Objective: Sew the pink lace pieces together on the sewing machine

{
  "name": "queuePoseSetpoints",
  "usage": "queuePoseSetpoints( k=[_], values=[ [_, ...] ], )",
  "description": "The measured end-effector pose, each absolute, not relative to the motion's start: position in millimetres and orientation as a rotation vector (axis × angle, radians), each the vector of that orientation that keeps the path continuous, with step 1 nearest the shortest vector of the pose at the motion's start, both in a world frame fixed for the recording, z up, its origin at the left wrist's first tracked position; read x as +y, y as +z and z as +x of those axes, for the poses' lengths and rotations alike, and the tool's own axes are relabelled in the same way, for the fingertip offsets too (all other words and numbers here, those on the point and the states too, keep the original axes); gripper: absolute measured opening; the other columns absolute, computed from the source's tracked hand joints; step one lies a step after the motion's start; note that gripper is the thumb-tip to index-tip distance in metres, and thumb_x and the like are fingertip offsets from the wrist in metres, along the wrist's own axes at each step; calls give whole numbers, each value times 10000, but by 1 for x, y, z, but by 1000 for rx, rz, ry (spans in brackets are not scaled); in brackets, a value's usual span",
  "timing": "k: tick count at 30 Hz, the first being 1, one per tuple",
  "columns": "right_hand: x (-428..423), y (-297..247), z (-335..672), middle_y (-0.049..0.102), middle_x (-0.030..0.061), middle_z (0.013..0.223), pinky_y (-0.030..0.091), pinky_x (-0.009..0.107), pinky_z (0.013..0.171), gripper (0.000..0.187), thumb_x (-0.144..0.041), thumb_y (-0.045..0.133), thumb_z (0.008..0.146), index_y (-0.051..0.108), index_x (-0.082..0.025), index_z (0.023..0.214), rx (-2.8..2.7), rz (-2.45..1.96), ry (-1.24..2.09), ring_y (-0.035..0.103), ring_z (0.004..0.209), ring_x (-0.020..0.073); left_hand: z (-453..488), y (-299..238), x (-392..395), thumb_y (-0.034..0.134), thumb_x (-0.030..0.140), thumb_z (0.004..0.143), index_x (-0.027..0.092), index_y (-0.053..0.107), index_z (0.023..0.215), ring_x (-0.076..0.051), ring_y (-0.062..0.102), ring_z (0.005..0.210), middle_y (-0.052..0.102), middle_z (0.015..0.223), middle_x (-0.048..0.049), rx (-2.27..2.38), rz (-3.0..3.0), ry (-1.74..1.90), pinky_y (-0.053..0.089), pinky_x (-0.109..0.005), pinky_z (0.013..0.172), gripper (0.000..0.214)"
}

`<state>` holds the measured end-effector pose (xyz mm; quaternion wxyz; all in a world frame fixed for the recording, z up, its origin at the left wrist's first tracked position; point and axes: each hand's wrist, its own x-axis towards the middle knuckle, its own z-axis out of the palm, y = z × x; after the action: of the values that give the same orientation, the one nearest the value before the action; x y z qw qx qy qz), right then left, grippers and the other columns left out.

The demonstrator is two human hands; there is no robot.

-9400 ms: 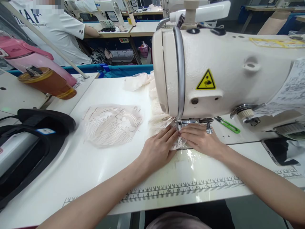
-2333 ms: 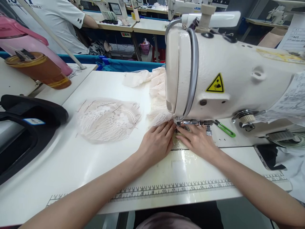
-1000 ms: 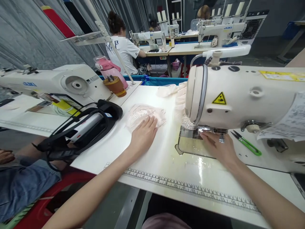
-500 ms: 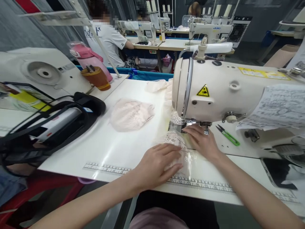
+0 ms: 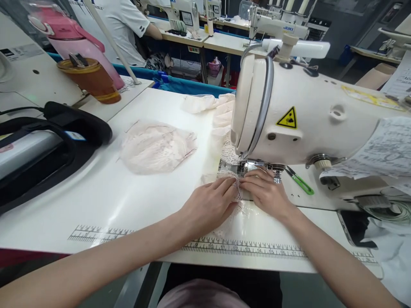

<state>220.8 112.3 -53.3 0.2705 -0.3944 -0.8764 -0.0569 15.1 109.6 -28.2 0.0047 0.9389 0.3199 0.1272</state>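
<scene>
Pale pink lace fabric (image 5: pixel 228 153) runs under the presser foot of the white sewing machine (image 5: pixel 295 115). My left hand (image 5: pixel 212 205) is closed on the near end of the lace, its fingertips pressed together just in front of the needle plate (image 5: pixel 224 166). Close beside the presser foot, my right hand (image 5: pixel 268 190) has its fingers drawn together at the lace edge, thumb and fingertips pinching it. The fingers partly cover the cloth between the two hands. More of the sheer fabric (image 5: pixel 224 109) trails out behind the machine head.
A loose sheer pink piece (image 5: pixel 157 147) lies on the white table. Green thread snips (image 5: pixel 300 182) and a phone (image 5: pixel 356 229) are right; a black device (image 5: pixel 64 141), brown cup (image 5: pixel 91 79) and pink bottle (image 5: pixel 73 38) are left. A co-worker (image 5: pixel 118 30) sits beyond.
My left hand has moved forward and closed on the lace, nearer my right hand. My right-hand fingers have drawn in beside the presser foot. The view has shifted closer to the machine.
</scene>
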Motion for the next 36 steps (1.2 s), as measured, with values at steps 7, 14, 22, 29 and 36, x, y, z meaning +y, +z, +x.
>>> queuePoseSetpoints(
  k=[7,14,22,29,36],
  values=[
    [113,-51,221,734,-30,978,429,289,734,356,3,426,841,689,-226,915,-2376,-1177,-317,636,918,136,17,-45,129,369,283,974,71,507,1317,-274,470,1290,499,1383,-140,962,3058,428,435,-424,1054,426],
    [112,-52,218,719,-59,1051,416,309,755,292,-65,476,855,677,-246,965,-2315,-1293,-462,635,866,144,19,-48,148,380,250,952,65,519,1307,-265,471,1291,504,1379,-134,925,3030,446,402,-434,1089,423],
    [112,-55,218,703,-12,1098,430,336,887,325,-100,465,889,682,-274,1058,-2337,-1373,-356,621,961,173,19,-50,149,384,249,958,77,535,1292,-268,465,1295,525,1362,-124,940,3017,463,371,-439,1115,405],
    [113,-51,217,711,-11,1066,433,319,853,311,-91,477,882,688,-256,1040,-2346,-1338,-370,618,951,162,18,-50,149,389,246,958,61,533,1295,-272,483,1279,523,1363,-132,922,3062,479,389,-443,1102,410],
    [113,-48,215,721,-57,1033,418,300,777,242,-82,513,854,685,-215,960,-2289,-1284,-458,617,805,124,20,-49,149,393,248,955,73,534,1295,-266,488,1275,526,1361,-126,929,3072,470,398,-440,1094,408]
  ],
)
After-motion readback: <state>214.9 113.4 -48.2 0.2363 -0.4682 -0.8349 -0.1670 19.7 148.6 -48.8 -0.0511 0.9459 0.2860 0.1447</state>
